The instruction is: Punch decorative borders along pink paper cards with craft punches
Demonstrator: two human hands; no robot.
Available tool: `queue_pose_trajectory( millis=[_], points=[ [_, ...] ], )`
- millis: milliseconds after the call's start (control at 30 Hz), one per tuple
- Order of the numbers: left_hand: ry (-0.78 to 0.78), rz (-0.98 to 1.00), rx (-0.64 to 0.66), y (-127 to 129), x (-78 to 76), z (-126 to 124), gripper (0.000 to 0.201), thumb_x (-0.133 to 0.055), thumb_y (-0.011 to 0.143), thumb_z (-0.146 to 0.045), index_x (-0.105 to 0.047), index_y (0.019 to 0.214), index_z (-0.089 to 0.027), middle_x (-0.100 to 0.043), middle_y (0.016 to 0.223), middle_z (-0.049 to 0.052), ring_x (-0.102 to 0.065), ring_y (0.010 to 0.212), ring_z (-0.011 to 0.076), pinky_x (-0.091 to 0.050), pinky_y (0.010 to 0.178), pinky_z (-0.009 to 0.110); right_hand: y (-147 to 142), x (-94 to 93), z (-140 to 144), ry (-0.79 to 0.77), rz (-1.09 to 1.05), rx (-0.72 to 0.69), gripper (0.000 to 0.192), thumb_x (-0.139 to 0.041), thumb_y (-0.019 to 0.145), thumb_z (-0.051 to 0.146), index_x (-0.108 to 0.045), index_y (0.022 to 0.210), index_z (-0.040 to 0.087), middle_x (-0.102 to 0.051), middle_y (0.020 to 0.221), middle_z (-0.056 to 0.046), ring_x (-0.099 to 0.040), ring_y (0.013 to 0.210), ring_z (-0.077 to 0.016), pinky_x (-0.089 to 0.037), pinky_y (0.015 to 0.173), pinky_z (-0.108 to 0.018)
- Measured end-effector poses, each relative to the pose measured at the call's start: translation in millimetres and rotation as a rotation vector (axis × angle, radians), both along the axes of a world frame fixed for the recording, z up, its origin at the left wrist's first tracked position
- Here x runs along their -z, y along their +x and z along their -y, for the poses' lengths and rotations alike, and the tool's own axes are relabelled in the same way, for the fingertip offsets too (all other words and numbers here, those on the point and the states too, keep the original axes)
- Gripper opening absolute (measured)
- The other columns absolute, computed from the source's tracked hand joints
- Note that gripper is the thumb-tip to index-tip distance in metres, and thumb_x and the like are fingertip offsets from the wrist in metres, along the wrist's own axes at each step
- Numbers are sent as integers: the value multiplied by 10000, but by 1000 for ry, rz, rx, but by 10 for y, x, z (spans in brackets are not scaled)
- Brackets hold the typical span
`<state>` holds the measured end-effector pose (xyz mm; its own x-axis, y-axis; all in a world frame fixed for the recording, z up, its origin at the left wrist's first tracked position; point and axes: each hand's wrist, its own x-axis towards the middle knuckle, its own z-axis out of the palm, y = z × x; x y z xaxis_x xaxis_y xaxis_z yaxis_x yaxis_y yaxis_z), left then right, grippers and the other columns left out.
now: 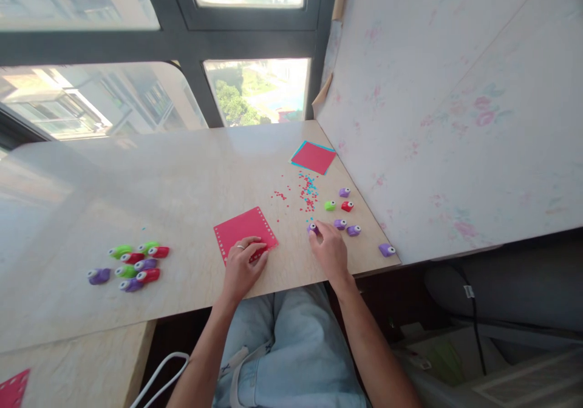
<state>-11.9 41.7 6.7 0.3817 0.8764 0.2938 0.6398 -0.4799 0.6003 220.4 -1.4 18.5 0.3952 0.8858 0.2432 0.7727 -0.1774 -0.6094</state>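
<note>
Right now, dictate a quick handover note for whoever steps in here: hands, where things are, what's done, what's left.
Left hand: flat on the red punched paper sheet, pinning it to the table.
Right hand: fingertips on a purple paper punch; grip unclear.
Nearby: five more small punches on the right, a cluster of punches on the left, a red and blue paper stack farther back.
Done: holes along the sheet's edges, confetti scattered.
Left: spare sheets look unpunched.

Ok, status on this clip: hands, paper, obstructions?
Left hand flat on red punched sheet. Right hand gripping purple punch. Confetti scattered beyond.
</note>
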Motion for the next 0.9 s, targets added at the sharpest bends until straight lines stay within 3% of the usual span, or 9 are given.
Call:
queue_pose_trajectory(
  millis=[267,500,900],
  points=[
    [-20,35,4,1,-1,3,125,-630,890,-254,-720,967,-212,-695,1083,79,-630,1018,241,-496,893,410,-182,69,-121,38,24,-181,285,-585,881,156,-699,1142,151,-722,1121,-130,-633,1034,-271,-481,957,-420],
    [-4,47,-8,-8,-12,19,104,-640,889,-247,-714,953,-211,-702,1054,73,-642,981,235,-489,862,399,-332,112,-265,59,-121,-434,315,-619,870,120,-709,1158,211,-740,1119,-87,-648,1042,-240,-487,964,-412],
    [-9,77,4,-13,-3,34,119,-660,865,-195,-711,971,-210,-710,1047,65,-643,981,235,-484,863,403,-209,208,-440,38,-151,-598,321,-646,878,134,-709,1172,249,-751,1075,-69,-647,968,-223,-501,904,-381]
  ],
)
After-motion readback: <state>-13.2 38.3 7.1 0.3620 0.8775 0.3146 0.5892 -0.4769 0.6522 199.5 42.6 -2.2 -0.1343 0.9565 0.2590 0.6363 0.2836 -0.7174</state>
